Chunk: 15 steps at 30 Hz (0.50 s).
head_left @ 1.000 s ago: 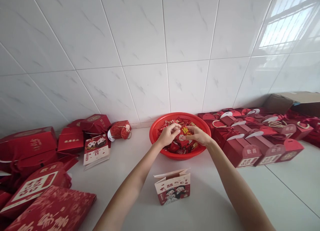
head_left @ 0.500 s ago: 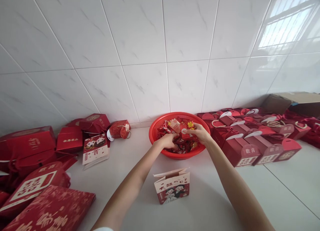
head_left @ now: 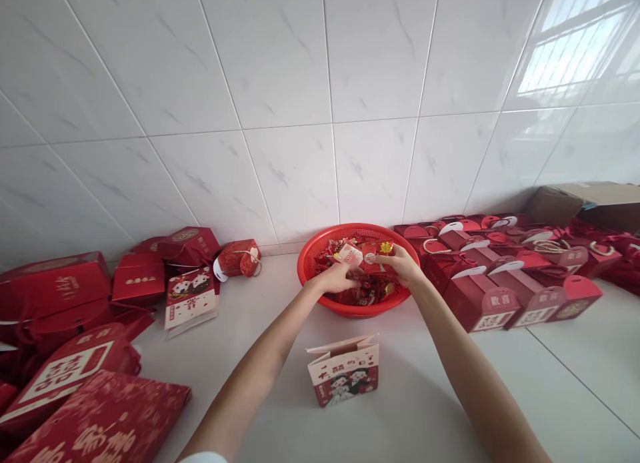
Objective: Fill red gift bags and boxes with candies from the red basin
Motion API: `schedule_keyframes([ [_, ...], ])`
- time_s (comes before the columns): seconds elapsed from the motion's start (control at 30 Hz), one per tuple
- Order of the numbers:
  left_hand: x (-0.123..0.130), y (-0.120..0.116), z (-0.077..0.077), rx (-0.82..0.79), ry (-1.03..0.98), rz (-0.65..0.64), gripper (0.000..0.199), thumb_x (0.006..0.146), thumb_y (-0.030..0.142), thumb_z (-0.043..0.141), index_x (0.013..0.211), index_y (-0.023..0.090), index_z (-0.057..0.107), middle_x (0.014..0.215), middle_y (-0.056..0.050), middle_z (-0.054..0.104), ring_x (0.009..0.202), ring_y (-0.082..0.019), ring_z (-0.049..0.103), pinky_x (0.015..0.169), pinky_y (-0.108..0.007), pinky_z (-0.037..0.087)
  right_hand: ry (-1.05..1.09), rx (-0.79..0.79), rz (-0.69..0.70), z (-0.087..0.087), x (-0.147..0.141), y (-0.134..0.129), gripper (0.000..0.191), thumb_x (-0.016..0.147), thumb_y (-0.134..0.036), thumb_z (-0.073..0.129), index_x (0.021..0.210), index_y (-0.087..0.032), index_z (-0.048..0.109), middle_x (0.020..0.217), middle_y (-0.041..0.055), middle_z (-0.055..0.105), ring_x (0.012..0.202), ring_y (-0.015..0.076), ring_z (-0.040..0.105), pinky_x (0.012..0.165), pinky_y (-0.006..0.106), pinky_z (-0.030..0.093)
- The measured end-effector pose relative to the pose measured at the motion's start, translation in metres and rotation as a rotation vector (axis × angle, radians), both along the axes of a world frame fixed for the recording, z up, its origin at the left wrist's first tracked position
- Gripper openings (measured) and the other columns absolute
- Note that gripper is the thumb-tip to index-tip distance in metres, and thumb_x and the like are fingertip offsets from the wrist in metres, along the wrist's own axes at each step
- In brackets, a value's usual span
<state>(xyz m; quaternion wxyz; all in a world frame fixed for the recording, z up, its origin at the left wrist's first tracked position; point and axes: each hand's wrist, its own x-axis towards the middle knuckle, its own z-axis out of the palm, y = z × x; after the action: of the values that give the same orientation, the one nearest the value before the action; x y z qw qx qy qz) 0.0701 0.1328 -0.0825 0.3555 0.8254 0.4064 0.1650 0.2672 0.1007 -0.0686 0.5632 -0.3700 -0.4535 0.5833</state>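
Note:
A red plastic basket (head_left: 303, 271) with a mesh wall holds wrapped candies (head_left: 370, 296), mostly red with some gold. My left hand (head_left: 340, 277) reaches into its left part, fingers curled down among the candies; the fingertips are hidden. Just beyond it lies a pale pink packet (head_left: 351, 255). At the basket's right side, my right hand (head_left: 404, 265) is closed on red candy packets (head_left: 373, 264), a gold-marked one (head_left: 387, 248) among them. Nearer to me, between my forearms, a small paper gift box (head_left: 344, 377) with a cartoon couple stands upright, its top open.
Red gift boxes (head_left: 483, 303) stand in rows on the right, with a cardboard box (head_left: 590, 199) behind. More red boxes and bags (head_left: 55, 286) crowd the left, beside a panda-printed box (head_left: 191, 299) and a small red pouch (head_left: 237, 259). A tiled wall (head_left: 290, 176) rises behind the basket.
Both hands stay in the basket and shift only slightly. The red packets at my right hand and the pale pink packet have tilted and moved a little lower. The gift box has not moved.

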Motion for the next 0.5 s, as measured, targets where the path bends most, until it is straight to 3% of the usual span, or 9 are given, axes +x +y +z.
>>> schedule_keyframes([
  [0.07, 0.0012, 0.0005, 0.0008, 0.039, -0.161, 0.021, 0.027, 0.079, 0.028, 0.067, 0.105, 0.018, 0.069, 0.104, -0.007, 0.073, 0.103, -0.026, 0.067, 0.091, -0.033, 0.050, -0.003, -0.008, 0.001, -0.0001, 0.0005, 0.0006, 0.043, 0.045, -0.028, 0.093, 0.081, -0.018, 0.071, 0.084, 0.0060, 0.077, 0.080, 0.0261, 0.072, 0.076, 0.036, 0.059],
  [0.17, 0.0015, -0.0002, 0.0040, 0.040, -0.286, 0.098, 0.029, 0.085, 0.036, 0.063, 0.105, 0.016, 0.066, 0.097, -0.006, 0.071, 0.098, -0.024, 0.066, 0.089, -0.033, 0.048, 0.000, -0.015, -0.004, 0.0004, 0.0007, 0.0005, 0.041, 0.045, -0.030, 0.093, 0.078, -0.018, 0.072, 0.082, 0.0057, 0.076, 0.079, 0.0268, 0.072, 0.076, 0.037, 0.060],
  [0.33, 0.0003, -0.0037, 0.0087, 0.071, -0.321, 0.229, 0.032, 0.086, 0.048, 0.060, 0.086, 0.016, 0.066, 0.072, 0.000, 0.063, 0.074, -0.020, 0.061, 0.072, -0.029, 0.048, -0.018, -0.006, 0.023, 0.0035, -0.0003, -0.0031, 0.040, 0.047, -0.032, 0.093, 0.079, -0.018, 0.074, 0.084, 0.0061, 0.077, 0.080, 0.0273, 0.073, 0.078, 0.038, 0.059],
  [0.5, 0.0001, -0.0033, 0.0056, 0.043, -0.463, 0.210, 0.041, 0.083, 0.057, 0.063, 0.075, 0.017, 0.061, 0.066, -0.001, 0.062, 0.068, -0.019, 0.062, 0.066, -0.028, 0.048, -0.049, -0.003, 0.106, 0.0062, -0.0004, -0.0064, 0.039, 0.050, -0.032, 0.092, 0.082, -0.018, 0.074, 0.083, 0.0062, 0.077, 0.085, 0.0277, 0.072, 0.079, 0.037, 0.059],
])
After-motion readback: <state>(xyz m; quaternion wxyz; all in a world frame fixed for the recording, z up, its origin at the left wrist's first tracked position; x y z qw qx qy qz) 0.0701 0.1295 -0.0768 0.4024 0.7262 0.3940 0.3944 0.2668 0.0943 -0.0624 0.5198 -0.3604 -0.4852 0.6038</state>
